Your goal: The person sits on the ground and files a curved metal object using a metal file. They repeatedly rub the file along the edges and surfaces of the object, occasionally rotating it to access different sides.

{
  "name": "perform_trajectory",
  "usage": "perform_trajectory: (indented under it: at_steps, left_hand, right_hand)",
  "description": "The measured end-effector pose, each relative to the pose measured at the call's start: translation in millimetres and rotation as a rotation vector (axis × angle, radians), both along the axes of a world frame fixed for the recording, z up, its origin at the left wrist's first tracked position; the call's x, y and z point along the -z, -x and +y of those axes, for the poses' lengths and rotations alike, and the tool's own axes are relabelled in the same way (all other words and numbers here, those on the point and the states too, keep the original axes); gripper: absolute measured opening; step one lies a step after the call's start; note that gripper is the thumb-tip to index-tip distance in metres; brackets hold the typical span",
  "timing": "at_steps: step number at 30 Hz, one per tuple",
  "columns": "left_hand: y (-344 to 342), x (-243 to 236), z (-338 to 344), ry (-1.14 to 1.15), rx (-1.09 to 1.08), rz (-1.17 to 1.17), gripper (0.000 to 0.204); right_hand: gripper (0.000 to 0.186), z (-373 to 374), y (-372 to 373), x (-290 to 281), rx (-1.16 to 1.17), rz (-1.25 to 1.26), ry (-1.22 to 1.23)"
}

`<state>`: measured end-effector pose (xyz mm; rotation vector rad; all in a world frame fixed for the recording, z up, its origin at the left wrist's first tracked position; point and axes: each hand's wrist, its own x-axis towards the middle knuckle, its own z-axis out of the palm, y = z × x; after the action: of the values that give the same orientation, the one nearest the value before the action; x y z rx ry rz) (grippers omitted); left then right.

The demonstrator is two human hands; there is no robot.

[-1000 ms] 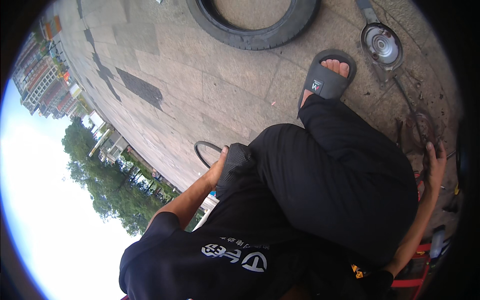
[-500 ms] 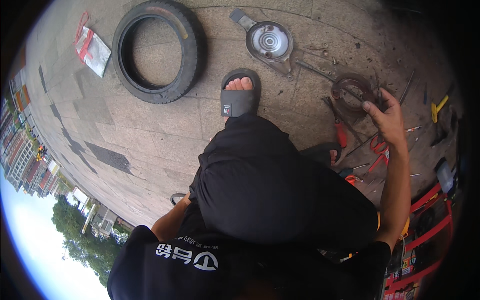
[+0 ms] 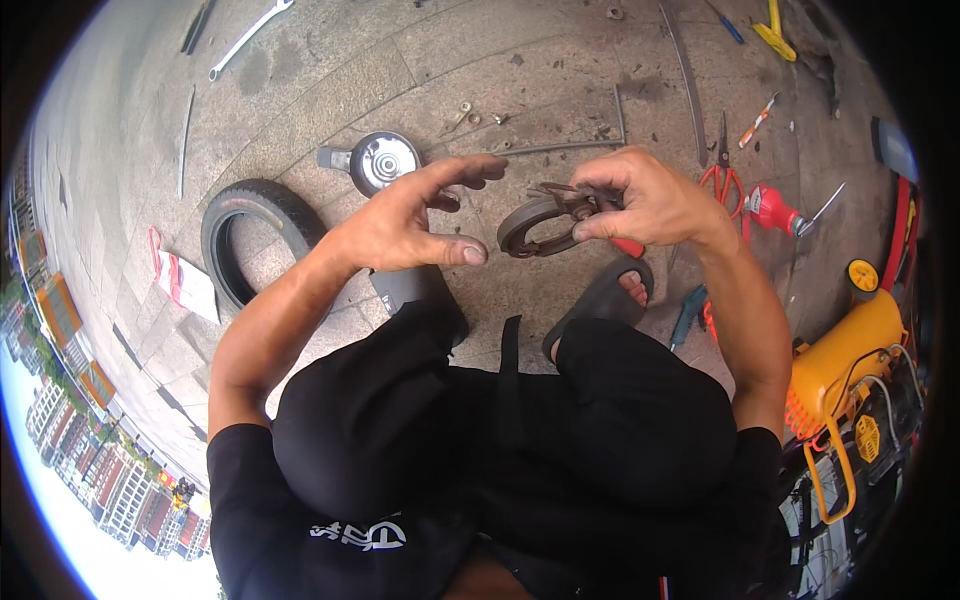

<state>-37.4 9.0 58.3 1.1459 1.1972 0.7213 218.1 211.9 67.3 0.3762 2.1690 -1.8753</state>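
Note:
My right hand [image 3: 652,195] holds a dark, rusty ring-shaped brake shoe assembly [image 3: 514,235] up in front of my knees. Thumb and fingers pinch its right end, where small metal parts show. My left hand [image 3: 400,222] hovers just left of the ring, fingers and thumb spread, touching nothing. Beyond the left hand, a round silver metal cover with a grey arm [image 3: 385,160] lies on the pavement. A black tyre [image 3: 285,215] lies partly behind my left forearm.
Past my hands lie an L-shaped bar [image 3: 560,148], a wrench [image 3: 245,42] and several small nuts. Rightward are red-handled scissors [image 3: 722,182], a red bottle [image 3: 773,208], a yellow hammer [image 3: 775,40] and a yellow tank [image 3: 850,345]. A white-and-red bag [image 3: 190,288] lies far left.
My right hand has lifted the brake shoe assembly off the ground and brought it in front of me. My left hand has come up from my side, opened toward it. The view has turned.

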Motion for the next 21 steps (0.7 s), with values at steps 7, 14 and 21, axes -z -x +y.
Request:
perform_trajectory:
  at_steps: [7,14,21]
  left_hand:
    - [-81.7,18.8,30.8,0.120,-0.157,-0.205,0.038]
    - [-82.3,22.6,35.5,-0.210,-0.249,0.334,0.032]
    - [-86.3,23.5,37.2,-0.255,-0.334,0.403,0.032]
  right_hand:
    - [0.050,-13.8,-34.0,-0.2,0.452,0.100,-0.261]
    - [0.040,-72.0,-30.2,10.6,0.687,-0.020,-0.141]
    - [0.042,-71.4,-21.2,12.0,0.682,0.167,-0.343]
